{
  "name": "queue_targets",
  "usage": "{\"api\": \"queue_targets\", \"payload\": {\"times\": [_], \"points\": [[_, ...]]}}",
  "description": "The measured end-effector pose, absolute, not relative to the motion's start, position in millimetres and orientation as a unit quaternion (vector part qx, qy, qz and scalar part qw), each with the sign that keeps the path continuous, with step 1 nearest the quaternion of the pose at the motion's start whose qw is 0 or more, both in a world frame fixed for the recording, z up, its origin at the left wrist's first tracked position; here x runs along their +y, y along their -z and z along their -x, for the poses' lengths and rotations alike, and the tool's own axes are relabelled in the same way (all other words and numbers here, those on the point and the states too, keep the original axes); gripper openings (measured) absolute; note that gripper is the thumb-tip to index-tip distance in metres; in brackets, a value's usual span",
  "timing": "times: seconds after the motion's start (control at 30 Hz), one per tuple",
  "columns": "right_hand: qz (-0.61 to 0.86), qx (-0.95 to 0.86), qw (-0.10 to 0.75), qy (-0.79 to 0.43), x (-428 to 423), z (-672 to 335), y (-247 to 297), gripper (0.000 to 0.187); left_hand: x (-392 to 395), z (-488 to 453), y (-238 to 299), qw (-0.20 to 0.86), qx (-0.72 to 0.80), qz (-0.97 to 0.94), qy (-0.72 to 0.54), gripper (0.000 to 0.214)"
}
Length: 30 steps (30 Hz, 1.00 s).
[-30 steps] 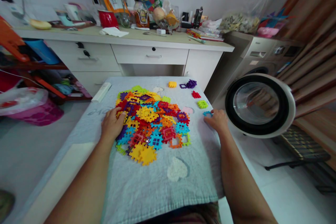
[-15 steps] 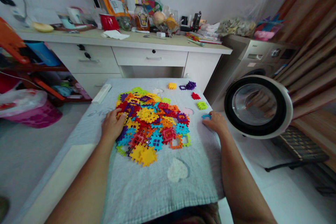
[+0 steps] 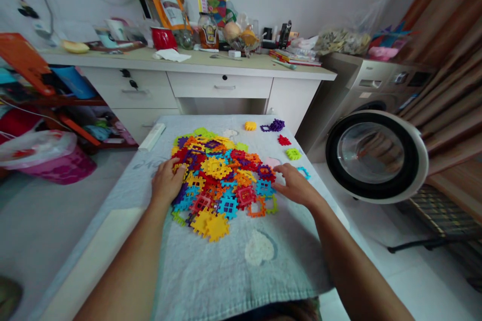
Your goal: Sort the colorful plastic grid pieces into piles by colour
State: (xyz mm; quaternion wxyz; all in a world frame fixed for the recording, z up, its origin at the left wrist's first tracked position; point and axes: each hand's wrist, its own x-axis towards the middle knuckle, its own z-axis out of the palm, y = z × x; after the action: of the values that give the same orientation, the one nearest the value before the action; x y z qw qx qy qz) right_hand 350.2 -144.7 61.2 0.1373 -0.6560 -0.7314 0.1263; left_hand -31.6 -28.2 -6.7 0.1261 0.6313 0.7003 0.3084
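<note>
A heap of interlocking plastic building pieces [image 3: 216, 166], in red, yellow, blue, orange, purple and green, is spread over a cloth-covered table [image 3: 211, 281]. Against the heap's left edge rests my left hand [image 3: 166, 179], its fingers loosely bent and apart beside a yellow piece. My right hand [image 3: 295, 184] reaches in from the right with thumb and forefinger spread, close to a blue piece [image 3: 264, 187] and a purple one at the heap's edge. Just beyond that hand lies a blue frame piece [image 3: 303, 172] by itself. I see nothing held in either hand.
Along the table's far right sit small groups of pieces: yellow [image 3: 250, 126], purple [image 3: 276, 125], red [image 3: 283, 140] and green [image 3: 292, 154]. A white box [image 3: 152, 137] lies far left. Behind stands a cluttered counter [image 3: 211, 63]; an open washer door [image 3: 376, 156] is at right.
My right hand has moved left from the blue frame piece to the heap's right edge, leaving that piece on the table. My left hand stays by the heap. The view has shifted slightly.
</note>
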Motion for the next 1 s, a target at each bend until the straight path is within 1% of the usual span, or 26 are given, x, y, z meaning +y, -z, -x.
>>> {"api": "queue_targets", "payload": {"times": [0.1, 0.2, 0.3, 0.43, 0.53, 0.63, 0.7, 0.83, 1.0], "points": [[0.624, -0.761, 0.094, -0.148, -155, -327, -69, 0.04, -28, 32, 7, 0.127, 0.7, -0.632, -0.307, 0.047], [0.628, -0.757, 0.082, -0.161, -159, -316, -70, 0.042, -27, 33, 8, 0.128, 0.702, -0.632, -0.303, 0.048], [0.633, -0.747, 0.103, -0.176, -157, -316, -63, 0.041, -27, 32, 7, 0.128, 0.703, -0.633, -0.3, 0.05], [0.626, -0.738, 0.163, -0.193, -152, -322, -50, 0.038, -28, 31, 5, 0.134, 0.707, -0.626, -0.3, 0.05], [0.617, -0.733, 0.206, -0.201, -150, -326, -43, 0.041, -28, 31, 4, 0.138, 0.707, -0.626, -0.3, 0.05], [0.612, -0.731, 0.232, -0.193, -149, -329, -36, 0.046, -27, 31, 5, 0.136, 0.705, -0.628, -0.301, 0.049], [0.615, -0.73, 0.235, -0.186, -148, -331, -33, 0.046, -27, 32, 5, 0.135, 0.705, -0.628, -0.3, 0.049], [0.611, -0.736, 0.225, -0.186, -147, -334, -30, 0.038, -28, 31, 6, 0.131, 0.707, -0.627, -0.299, 0.049], [0.593, -0.757, 0.215, -0.17, -148, -335, -32, 0.044, -28, 31, 7, 0.13, 0.707, -0.627, -0.301, 0.05]]}}
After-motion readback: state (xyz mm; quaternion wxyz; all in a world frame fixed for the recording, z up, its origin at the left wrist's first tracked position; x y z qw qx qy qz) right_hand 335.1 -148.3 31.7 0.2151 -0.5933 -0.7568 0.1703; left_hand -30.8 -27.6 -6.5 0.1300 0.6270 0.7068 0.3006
